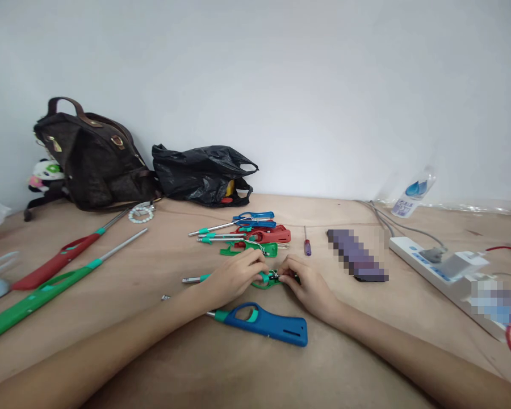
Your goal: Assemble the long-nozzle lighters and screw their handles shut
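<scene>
A green stick lighter [269,286] lies between my hands, its inner parts and thin wires partly showing. Its metal tube points left from under my left hand [243,274], whose closed fingers grip the lighter near the teal trigger. My right hand [309,286] pinches at small parts by the handle; exactly what lies between those fingertips is hidden. Closer to me rests a blue stick lighter [266,324], with part of its tube behind my left forearm. Just beyond my hands, several opened lighters [268,234] in blue, red and green lie piled with wires exposed.
A small screwdriver [308,246] and a pixelated dark flat object [357,255] lie to the right, before a white power strip [434,267] and a bottle [415,192]. Long red [55,264] and green [38,301] lighters lie left. A backpack [97,165] and black plastic bag [196,173] stand behind.
</scene>
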A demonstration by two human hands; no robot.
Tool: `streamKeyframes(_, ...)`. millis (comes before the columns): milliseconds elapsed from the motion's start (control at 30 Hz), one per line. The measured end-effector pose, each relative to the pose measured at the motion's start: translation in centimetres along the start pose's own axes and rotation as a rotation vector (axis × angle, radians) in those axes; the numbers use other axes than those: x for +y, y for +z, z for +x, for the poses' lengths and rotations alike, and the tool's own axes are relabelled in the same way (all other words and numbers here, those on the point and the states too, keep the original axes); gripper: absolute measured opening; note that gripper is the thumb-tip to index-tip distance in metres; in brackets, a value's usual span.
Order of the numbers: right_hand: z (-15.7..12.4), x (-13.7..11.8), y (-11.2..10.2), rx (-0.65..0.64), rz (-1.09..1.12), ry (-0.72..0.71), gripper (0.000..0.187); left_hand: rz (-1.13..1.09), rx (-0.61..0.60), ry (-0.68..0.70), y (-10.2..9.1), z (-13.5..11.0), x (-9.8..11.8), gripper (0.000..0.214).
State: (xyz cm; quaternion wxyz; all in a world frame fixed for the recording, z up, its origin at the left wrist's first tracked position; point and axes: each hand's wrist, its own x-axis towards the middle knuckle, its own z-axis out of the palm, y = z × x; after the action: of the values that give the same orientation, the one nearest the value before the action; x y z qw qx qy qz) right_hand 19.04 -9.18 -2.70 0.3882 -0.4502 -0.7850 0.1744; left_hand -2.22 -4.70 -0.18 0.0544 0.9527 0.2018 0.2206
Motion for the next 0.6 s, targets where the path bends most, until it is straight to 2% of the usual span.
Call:
streamKeyframes(300,-0.03,0.34,0.00,-0.019,0.016,-0.010,0.013,-0.202,-0.034,-0.129,-0.11,0.35,0.19,0.013)
streamKeyframes(600,0.06,0.46,-0.01,-0.040,0.049,0.023,0.012,-0.110,-0.030,-0.090,0.07,0.48,0.16,0.014)
